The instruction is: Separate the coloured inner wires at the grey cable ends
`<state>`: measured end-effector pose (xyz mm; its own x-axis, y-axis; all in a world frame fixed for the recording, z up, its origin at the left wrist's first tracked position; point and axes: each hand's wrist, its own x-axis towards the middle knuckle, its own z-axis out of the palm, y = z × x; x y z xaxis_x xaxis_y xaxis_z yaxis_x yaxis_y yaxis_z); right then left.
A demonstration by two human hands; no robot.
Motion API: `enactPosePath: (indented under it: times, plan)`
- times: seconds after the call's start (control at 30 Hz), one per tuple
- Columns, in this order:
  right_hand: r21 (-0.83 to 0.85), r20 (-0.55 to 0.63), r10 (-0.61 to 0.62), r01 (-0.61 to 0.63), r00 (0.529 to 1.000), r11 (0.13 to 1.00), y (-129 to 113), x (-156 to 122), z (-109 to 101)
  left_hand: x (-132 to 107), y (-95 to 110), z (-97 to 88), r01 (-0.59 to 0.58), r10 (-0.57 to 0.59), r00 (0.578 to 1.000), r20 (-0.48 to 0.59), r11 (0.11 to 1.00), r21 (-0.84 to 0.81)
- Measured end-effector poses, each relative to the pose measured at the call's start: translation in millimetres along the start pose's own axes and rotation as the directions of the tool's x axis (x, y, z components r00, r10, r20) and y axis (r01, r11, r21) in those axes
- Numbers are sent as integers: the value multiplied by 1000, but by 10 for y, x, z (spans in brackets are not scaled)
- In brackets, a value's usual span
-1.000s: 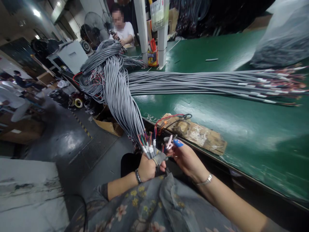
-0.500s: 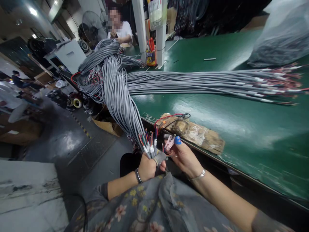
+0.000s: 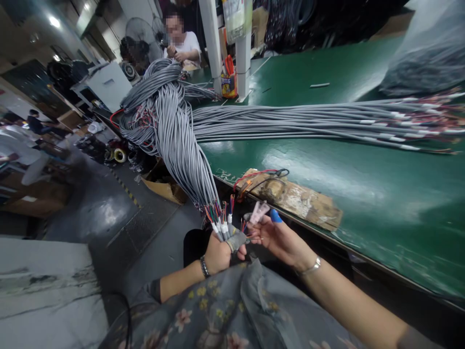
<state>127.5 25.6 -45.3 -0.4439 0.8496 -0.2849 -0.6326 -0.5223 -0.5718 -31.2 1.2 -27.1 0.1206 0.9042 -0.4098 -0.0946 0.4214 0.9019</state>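
Observation:
My left hand (image 3: pixel 219 254) is closed in a fist round the ends of several grey cables (image 3: pixel 181 145), a grey wrap on one finger. Their stripped ends (image 3: pixel 221 216) with coloured wires and white sleeves stick up above the fist. My right hand (image 3: pixel 281 237), with a blue cap on one fingertip, pinches a small pink and white clip-like piece (image 3: pixel 258 212) close to those wire ends. The cable bundle runs up from my left hand over the edge of the green table (image 3: pixel 363 174).
A long bundle of grey cables (image 3: pixel 308 123) lies across the table to the right. A worn wooden board (image 3: pixel 298 198) with red and black leads sits at the table edge. Another person (image 3: pixel 179 41) works at the far end. A clear plastic bag (image 3: pixel 428 53) lies at far right.
My right hand has shifted slightly right and up with the pink piece. The left fist stays on the cable ends.

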Motion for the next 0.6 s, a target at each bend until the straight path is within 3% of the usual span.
enactPosePath:
  times: [0.1,0.27,0.4,0.6]
  plan:
    - [-74,52,95,-91,994,993,-38,-53,-62,-25,41,-13,1,-1,1000,12,999,39]
    - [-333,97,150,-110,984,937,-156,-90,-9,-60,112,5,-26,20,998,56,994,109]
    - [-454,119,115,-49,986,890,-176,-61,84,-64,110,18,-19,12,998,58,991,130]
    - [-471,42,28,-4,999,882,-67,-16,112,-60,102,13,-20,11,998,64,991,136]
